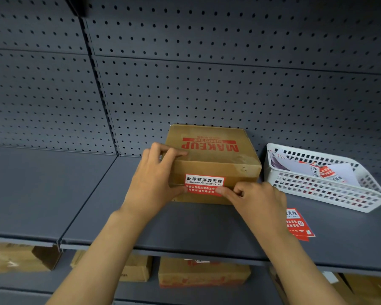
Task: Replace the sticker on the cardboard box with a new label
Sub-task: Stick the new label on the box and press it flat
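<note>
A brown cardboard box (216, 159) printed "MAKEUP" in red stands on the grey shelf (154, 221). A red and white sticker (204, 184) is stuck on its front face. My left hand (156, 179) grips the box's left top corner, fingers over the top edge and thumb against the sticker's left end. My right hand (257, 199) is curled, with its fingertips pressed on the sticker's lower right corner. A loose red label sheet (298, 224) lies flat on the shelf, right of my right wrist.
A white perforated basket (326, 190) with several red and white labels and paper backings stands to the right of the box. A pegboard wall (207, 84) rises behind. Several cardboard boxes (204, 275) sit on the lower shelf.
</note>
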